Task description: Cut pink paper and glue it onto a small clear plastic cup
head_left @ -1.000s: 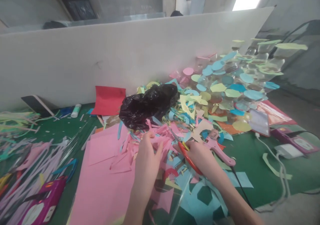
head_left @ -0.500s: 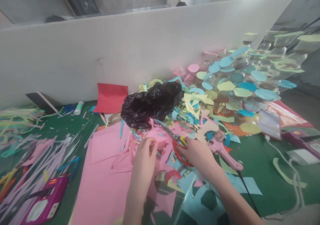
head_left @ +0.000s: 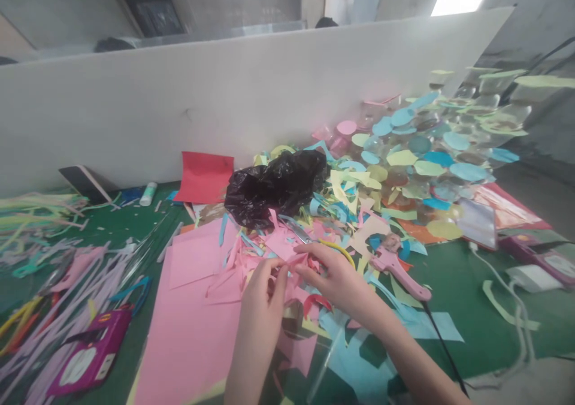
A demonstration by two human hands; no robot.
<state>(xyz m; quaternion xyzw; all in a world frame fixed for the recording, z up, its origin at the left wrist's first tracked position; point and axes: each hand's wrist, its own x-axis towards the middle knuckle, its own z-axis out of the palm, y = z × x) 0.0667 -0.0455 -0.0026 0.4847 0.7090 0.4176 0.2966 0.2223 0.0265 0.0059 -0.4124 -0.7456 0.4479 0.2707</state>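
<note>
My left hand (head_left: 263, 294) is closed, with thumb and forefinger pinched on a small piece of pink paper (head_left: 294, 261) above the scrap pile. My right hand (head_left: 335, 276) reaches in from the right, its fingertips at the same pink piece, thumb below and forefinger above. Behind the right hand lie scissors; their metal blades (head_left: 300, 232) point up and left, and part of a yellow handle edge (head_left: 338, 249) shows. Whether fingers remain in the handle loops is hidden. Pink paper scraps (head_left: 224, 282) surround both hands, and stacked pink sheets (head_left: 184, 333) lie left of them.
A crumpled black plastic bag (head_left: 278, 186) sits behind the scraps. Clear cups with coloured paper tops (head_left: 422, 147) crowd the back right. A pink glue gun (head_left: 399, 273) with a cord lies to the right. Pale strips (head_left: 85, 297) and a purple box (head_left: 92, 351) are at left.
The right hand has turned from gripping the scissors' handles to reaching the pink paper with its fingertips. Both hands have come together. The scissors now sit behind the right hand.
</note>
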